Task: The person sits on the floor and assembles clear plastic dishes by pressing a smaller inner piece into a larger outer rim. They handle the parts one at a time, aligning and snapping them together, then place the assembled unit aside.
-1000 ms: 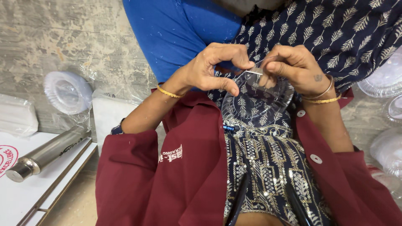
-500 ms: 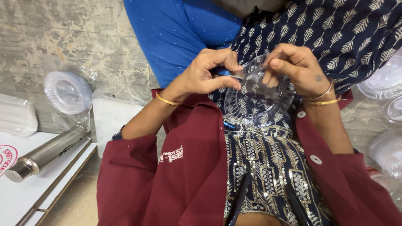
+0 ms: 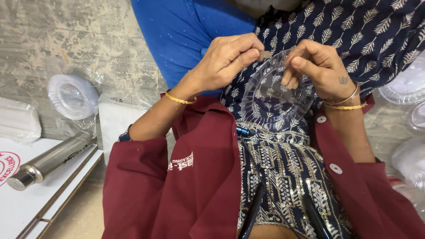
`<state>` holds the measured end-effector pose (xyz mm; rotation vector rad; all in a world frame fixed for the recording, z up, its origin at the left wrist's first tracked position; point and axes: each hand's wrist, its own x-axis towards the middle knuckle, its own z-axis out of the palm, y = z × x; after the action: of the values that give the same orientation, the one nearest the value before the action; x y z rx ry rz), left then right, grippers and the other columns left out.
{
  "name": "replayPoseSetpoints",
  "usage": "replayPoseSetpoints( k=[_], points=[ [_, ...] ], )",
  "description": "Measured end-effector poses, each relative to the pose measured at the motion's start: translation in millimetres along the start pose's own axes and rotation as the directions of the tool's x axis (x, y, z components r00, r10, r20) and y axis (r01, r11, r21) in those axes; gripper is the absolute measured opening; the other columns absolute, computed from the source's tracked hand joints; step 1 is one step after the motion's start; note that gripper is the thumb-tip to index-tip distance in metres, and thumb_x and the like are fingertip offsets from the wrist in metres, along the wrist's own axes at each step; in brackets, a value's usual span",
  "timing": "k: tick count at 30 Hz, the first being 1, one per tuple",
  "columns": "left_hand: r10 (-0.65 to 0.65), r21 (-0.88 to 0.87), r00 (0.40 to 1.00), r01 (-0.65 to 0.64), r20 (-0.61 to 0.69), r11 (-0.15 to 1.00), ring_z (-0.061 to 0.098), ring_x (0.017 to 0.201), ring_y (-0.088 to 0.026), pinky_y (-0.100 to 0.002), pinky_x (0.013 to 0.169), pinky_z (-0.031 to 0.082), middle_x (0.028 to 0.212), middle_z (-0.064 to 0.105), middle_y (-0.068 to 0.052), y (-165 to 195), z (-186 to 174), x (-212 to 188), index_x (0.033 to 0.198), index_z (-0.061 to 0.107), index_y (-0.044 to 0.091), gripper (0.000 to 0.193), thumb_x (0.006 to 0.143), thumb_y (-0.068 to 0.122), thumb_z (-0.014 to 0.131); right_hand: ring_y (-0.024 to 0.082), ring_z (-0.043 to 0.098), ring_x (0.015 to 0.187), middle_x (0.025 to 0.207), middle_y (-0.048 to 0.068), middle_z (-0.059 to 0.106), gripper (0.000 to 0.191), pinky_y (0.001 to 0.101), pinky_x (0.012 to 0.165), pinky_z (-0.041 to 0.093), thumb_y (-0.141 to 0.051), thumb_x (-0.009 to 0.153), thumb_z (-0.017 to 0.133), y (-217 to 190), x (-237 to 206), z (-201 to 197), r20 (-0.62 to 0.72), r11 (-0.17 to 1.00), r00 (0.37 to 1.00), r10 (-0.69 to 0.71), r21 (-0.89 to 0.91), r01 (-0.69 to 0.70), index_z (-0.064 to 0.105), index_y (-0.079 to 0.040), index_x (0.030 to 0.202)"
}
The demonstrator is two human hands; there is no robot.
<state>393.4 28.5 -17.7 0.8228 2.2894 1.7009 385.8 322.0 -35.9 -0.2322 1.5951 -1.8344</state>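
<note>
Clear plate point(image 3: 276, 95) stands tilted at upper centre, pinched at its top rim between left hand point(image 3: 226, 59) and right hand point(image 3: 316, 66).

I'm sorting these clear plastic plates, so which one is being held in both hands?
The clear plate held over the lap, between left hand and right hand. The wrapped stack lies untouched on the floor.

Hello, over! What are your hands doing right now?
Left hand and right hand both pinching round clear plastic plate at rim. Plate held over patterned navy dress. Nothing blocking.
</note>
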Motion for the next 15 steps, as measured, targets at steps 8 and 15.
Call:
replayPoseSetpoints(
  k=[8,15],
  points=[
    [0.211,0.072,0.96,-0.228,0.186,0.971,0.065,0.079,-0.024,-0.034,0.069,0.051,0.093,0.063,-0.007,-12,-12,13,0.116,0.057,0.004,0.087,0.08,0.08,0.075,0.019,0.071,0.074,0.086,0.014,0.07,0.017,0.0262,0.064,0.058,-0.012,0.11,0.057,0,1,-2,0.028,1.0,0.999,-0.025,-0.003,0.025,0.062,0.003,0.106],
    [0.212,0.104,0.953,-0.239,0.218,0.966,0.065,0.081,-0.026,-0.037,0.072,0.05,0.093,0.063,-0.008,-10,-5,10,0.113,0.056,0.003,0.081,0.085,0.075,0.08,0.017,0.07,0.072,0.086,0.014,0.071,0.017,0.0257,0.064,0.058,-0.013,0.11,0.058,8,3,-3,0.047,0.999,0.998,-0.03,0.034,0.028,0.063,0.002,0.106]
  ],
)
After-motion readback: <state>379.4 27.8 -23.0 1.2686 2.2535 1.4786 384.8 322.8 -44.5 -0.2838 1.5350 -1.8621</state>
